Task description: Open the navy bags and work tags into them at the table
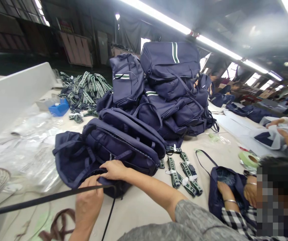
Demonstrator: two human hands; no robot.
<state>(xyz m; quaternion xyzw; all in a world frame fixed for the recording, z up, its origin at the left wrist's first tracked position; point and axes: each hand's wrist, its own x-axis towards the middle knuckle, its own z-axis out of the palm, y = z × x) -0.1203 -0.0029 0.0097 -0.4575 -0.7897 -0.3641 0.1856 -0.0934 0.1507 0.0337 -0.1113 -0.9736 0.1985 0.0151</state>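
fingers (105, 164) of the right hand (116, 170) are clamped on the opening edge of a navy duffel bag (70, 160), left of centre in the head view. the left hand (90, 201), just beside, has its fingers curled at the same edge; whether they pinch it, i cannot tell. a black strap (46, 198) crosses that hand from the left edge of the frame. the bag lies on the pale bench (144, 207), against a heap of navy bags (170, 78) in the upper middle. green-and-white lettered straps (175, 172) lie right of it, more (88, 88) at upper left near a blue bin (59, 107). at lower right, a co-worker's hands (225, 192) reach into another navy bag (215, 197).
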